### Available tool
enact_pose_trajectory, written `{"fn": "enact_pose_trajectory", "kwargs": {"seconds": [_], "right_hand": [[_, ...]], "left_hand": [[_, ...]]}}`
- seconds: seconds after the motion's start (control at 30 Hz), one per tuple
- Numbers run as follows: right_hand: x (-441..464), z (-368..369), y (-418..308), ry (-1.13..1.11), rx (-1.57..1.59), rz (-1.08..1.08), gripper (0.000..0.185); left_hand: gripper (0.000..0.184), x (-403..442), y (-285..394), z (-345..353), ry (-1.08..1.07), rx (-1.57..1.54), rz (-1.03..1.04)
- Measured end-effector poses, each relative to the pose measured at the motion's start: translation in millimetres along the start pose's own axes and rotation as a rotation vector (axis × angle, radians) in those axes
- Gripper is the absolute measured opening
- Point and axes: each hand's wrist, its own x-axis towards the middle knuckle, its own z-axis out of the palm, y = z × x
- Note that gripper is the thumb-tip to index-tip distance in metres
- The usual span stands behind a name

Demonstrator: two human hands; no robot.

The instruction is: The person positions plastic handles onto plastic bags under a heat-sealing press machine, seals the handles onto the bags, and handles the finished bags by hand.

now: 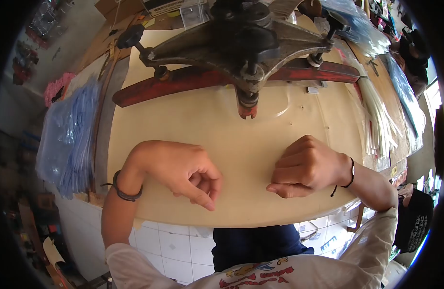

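My left hand [178, 166] rests over the tan work surface [241, 202] at left. Its fingers curl loosely inward towards the thumb, and nothing shows in them. To the right, my right hand [306, 166] is closed in a fist, knuckles up, low over the same surface. Beyond both hands stands a dark metal press head [202, 48] with spreading arms and black knobs. Beneath the arms runs a worn red bar [183, 84], and a short red-tipped foot [247, 111] points towards me. A thin, clear plastic piece [282, 108] lies partly under the press.
Stacked clear bluish plastic bags [70, 135] hang over the left edge. At right lie a bundle of pale strips [376, 115] and more plastic bags [361, 29]. A small clear box [193, 15] stands at the back. White floor tiles [176, 245] show below the front edge.
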Motion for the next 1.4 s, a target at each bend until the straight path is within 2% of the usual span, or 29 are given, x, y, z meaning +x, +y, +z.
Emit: {"fn": "enact_pose_trajectory", "kwargs": {"seconds": [0.1, 0.2, 0.4, 0.6, 0.7, 1.0, 1.1, 1.4], "right_hand": [[-1.5, 1.9, 1.8, 0.053, 0.018, -0.017, 0.029], [-2.9, -2.4, 0.6, 0.011, 0.009, 0.017, 0.027], [-4.5, 1.2, 0.9, 0.020, -0.006, 0.025, 0.034], [-3.4, 3.4, 1.7, 0.064, -0.035, -0.009, 0.028], [-1.4, 3.3, -1.7, 0.074, -0.025, 0.029, 0.033], [-1.0, 2.1, -0.3, 0.053, -0.049, 0.034, 0.034], [-1.1, 0.7, 1.1, 0.085, -0.021, -0.017, 0.026], [-4.4, -9.1, -1.0, 0.042, -0.022, 0.057, 0.031]], "left_hand": [[0.022, -0.1, -0.7, 0.7, 0.015, -0.027, 0.005], [0.022, -0.3, 0.1, 0.2, 0.010, -0.026, -0.017], [0.020, 0.4, 1.7, -0.7, 0.011, -0.002, -0.016], [0.018, 0.1, 0.0, 0.7, 0.026, -0.036, -0.024], [0.018, -0.4, 3.5, 0.1, 0.027, -0.022, -0.040], [0.018, -1.5, 6.3, -1.1, 0.022, -0.019, -0.063], [0.018, -2.9, 7.7, -1.7, 0.027, -0.023, -0.068], [0.021, -4.9, 9.1, 0.2, 0.062, -0.078, -0.115]]}}
